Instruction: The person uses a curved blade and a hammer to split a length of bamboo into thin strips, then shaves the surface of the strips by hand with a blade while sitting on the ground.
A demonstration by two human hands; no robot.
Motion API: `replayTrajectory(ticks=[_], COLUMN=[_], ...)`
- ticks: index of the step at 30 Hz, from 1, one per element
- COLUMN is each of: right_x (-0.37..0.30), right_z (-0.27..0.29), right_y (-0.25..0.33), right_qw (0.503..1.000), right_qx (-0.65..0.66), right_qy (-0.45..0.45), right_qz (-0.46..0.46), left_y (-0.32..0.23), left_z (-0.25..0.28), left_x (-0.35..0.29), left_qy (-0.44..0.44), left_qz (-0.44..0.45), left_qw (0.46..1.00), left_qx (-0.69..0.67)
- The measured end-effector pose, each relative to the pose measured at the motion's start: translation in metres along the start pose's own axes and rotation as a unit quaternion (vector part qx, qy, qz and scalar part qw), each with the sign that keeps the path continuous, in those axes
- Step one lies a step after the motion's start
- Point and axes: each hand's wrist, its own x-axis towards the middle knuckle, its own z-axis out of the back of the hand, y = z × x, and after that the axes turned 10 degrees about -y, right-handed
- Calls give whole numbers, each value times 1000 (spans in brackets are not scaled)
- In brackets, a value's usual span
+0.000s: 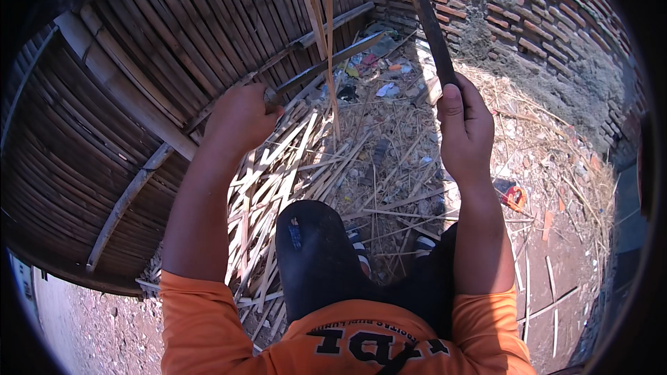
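My left hand (243, 118) is closed around the handle of a long machete (302, 78), its blade pointing away to the far right. The blade crosses an upright bamboo strip (317, 17), whose upper end is split into two prongs above the blade. The strip's lower end reaches down toward the litter on the ground. In my right hand (467, 128) is a hammer (434, 35), gripped by its dark handle with the thumb along it. The hammer's head is raised at the top of the view, apart from the strip and the machete.
A slatted bamboo wall (104, 132) with thick poles stands at the left. A brick wall (528, 21) rises at the far right. Many split bamboo strips (278, 187) lie beside my knee (309, 236). Straw and scraps cover the ground, with a red wrapper (514, 198) at the right.
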Motion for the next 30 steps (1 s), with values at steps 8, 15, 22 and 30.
replayTrajectory(ticks=[8,15,22,30], right_x=[-8,-4,-15,-10], right_z=[-16,-2,-14,-9], right_y=[-52,-23,-55,-50], right_qw=[985,1000,984,998], right_qx=[-139,-15,-138,-62], right_qy=[86,9,100,17], right_qz=[-46,3,-42,20], left_y=[-20,-18,-22,-8], left_z=[3,-9,-13,-22], left_x=[0,2,8,9], left_qy=[14,26,33,21], left_qz=[-3,-1,-13,5], left_qw=[1000,1000,999,1000], left_qx=[4,-12,5,-16])
